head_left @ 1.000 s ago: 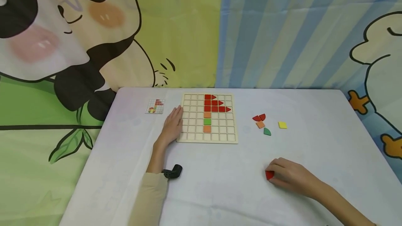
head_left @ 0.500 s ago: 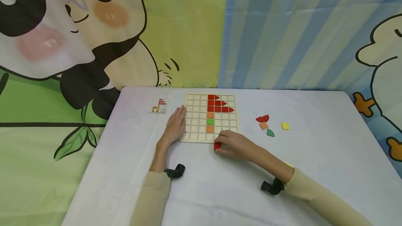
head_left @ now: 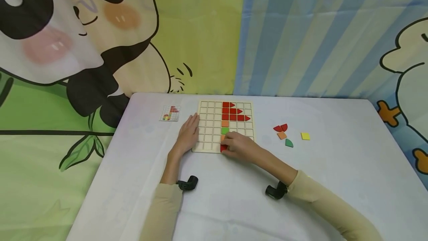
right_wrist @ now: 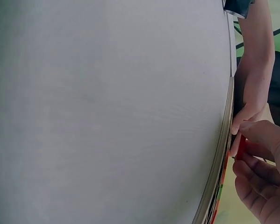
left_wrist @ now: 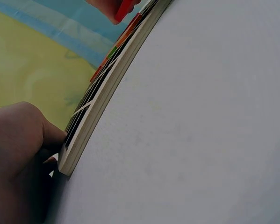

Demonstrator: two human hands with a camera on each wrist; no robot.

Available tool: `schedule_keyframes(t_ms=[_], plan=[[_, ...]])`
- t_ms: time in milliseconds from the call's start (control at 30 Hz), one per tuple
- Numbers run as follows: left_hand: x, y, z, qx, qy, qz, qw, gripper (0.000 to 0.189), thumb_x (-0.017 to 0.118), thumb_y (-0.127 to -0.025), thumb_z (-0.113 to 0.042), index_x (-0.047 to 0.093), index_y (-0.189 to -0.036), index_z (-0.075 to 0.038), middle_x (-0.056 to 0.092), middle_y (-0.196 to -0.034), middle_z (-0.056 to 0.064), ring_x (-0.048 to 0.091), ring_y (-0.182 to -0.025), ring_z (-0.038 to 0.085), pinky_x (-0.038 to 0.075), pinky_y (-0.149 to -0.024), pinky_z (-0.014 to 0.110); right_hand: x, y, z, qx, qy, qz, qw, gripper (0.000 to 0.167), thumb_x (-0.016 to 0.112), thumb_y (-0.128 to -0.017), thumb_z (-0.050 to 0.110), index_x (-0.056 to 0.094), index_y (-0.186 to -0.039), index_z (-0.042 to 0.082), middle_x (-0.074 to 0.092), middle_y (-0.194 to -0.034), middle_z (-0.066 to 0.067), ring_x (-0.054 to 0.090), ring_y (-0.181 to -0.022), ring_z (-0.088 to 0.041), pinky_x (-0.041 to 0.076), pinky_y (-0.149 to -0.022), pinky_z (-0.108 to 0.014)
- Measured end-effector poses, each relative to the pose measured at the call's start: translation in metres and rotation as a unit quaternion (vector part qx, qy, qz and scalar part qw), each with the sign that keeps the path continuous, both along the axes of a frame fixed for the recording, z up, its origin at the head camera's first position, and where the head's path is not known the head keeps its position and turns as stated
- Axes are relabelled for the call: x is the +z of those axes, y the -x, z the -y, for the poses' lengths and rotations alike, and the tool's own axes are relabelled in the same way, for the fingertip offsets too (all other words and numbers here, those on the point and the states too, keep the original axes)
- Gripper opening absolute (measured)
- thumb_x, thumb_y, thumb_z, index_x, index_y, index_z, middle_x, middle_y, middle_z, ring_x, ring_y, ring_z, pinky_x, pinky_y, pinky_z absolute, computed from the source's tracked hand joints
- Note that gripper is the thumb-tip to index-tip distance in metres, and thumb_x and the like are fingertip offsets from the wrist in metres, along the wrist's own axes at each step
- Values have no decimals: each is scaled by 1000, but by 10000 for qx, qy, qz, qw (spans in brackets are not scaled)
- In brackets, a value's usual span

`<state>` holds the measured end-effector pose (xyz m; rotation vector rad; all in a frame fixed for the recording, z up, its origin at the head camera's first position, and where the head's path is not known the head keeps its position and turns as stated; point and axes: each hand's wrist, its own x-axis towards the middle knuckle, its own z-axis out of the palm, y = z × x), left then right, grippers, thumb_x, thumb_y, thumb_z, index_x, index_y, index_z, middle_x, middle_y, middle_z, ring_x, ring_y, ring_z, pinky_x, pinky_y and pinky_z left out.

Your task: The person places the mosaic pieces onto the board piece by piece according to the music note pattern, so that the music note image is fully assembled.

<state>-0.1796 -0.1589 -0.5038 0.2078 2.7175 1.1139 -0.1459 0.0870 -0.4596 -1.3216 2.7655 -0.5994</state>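
Note:
A pale wooden grid board point(head_left: 208, 135) lies flat on the table. My left hand point(head_left: 188, 134) rests along its left edge with fingers extended, and the thumb meets the board's corner in the left wrist view. My right hand point(head_left: 241, 146) pinches a red tile point(head_left: 223, 148) over the board's bottom row, just below an orange square. In the right wrist view this red tile point(right_wrist: 240, 148) is between thumb and fingertips, tilted up from the board. Red rows point(head_left: 230, 117) fill the board's upper part, with orange and a green square point(head_left: 225, 131) running down from them.
A small pattern card point(head_left: 169, 113) lies left of the board. To the right are two red pieces point(head_left: 281, 127), an orange square point(head_left: 282, 135), a green quarter-round point(head_left: 289, 143) and a yellow square point(head_left: 305, 136). Both wrists wear black cameras point(head_left: 276, 190).
My right hand has carried the red tile leftward from the table's right side, past the board's front edge and onto its bottom row. My left hand stays at the board's edge.

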Motion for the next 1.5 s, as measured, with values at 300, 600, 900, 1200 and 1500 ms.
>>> schedule_keyframes(t_ms=[300,600,900,1200,1500], plan=[[1,0,-4,-60,35,17,10000,57,32,-111,-16,18,-164,-1,10,-175,12,1,-163,29,1,-132,51,-2,-1,-2,31,-140,-104,9998,10,80,-89,10,81,-97,4,65,-90,-4,58,-81,-15,53,-70,-20],[2,0,-8,-99,54,-23,9999,57,33,-111,-16,19,-164,-2,11,-175,11,2,-163,29,2,-132,51,1,0,3,71,-170,-3,9998,12,74,-90,-3,79,-86,6,68,-85,-4,61,-79,-15,52,-68,-20],[2,1,-5,-146,114,8,9998,57,32,-111,-16,16,-164,-2,9,-175,11,1,-163,30,2,-132,52,16,-8,-11,-11,-244,8,9997,11,78,-91,7,79,-102,6,76,-100,-6,71,-94,-21,61,-82,-29],[3,1,-1,-102,87,22,9999,57,32,-111,-16,16,-165,-2,8,-175,11,0,-163,30,1,-131,52,27,-14,-130,-1478,-275,416,9878,34,80,-89,7,74,-122,-1,75,-117,-15,72,-107,-32,62,-90,-46],[1,0,1,-72,40,83,9999,58,32,-111,-16,15,-165,-3,7,-175,10,-2,-163,30,-1,-131,52,6,13,-235,-2736,-137,964,9569,37,74,-93,3,67,-127,-9,64,-125,-30,63,-113,-46,58,-92,-58]])
